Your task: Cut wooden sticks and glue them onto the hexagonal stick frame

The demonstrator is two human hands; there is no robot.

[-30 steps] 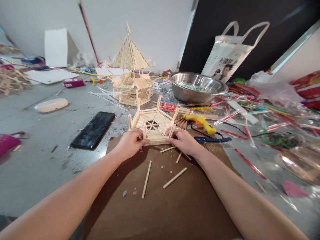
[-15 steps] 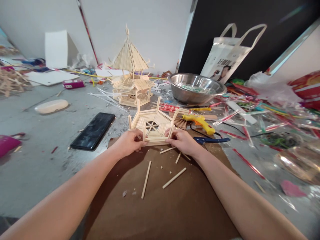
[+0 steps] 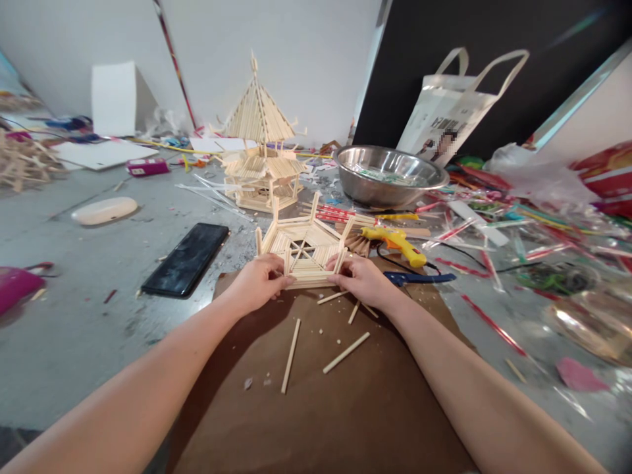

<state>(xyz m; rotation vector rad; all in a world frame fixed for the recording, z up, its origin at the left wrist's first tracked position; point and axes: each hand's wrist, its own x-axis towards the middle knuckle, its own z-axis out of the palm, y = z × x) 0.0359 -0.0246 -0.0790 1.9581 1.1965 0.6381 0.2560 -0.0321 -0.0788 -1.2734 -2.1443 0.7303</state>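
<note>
A hexagonal wooden stick frame (image 3: 309, 281) with short upright posts at its corners rests on brown paper (image 3: 316, 415). My left hand (image 3: 261, 284) grips its near left corner, thumb in front and fingers behind. At the near right corner, my right hand (image 3: 360, 280) pinches the frame the same way. Loose wooden sticks (image 3: 346, 353) lie on the paper, some partly under my right hand. Behind the frame stands a tiered stick pagoda model (image 3: 259, 118) with a pointed roof. To the right lies a yellow hot glue gun (image 3: 395, 242), above a blue-handled tool (image 3: 419, 278).
A black phone (image 3: 186, 260) lies to the left, with a white oval case (image 3: 105, 210) beyond it. A steel bowl (image 3: 390, 191) stands behind the glue gun, before a white bag (image 3: 449, 112). Red and clear plastic strips (image 3: 494, 329) litter the right side.
The view has shifted slightly, moving everything a little to the right in the picture. Both hands keep their hold on the stick frame, which stays in place.
</note>
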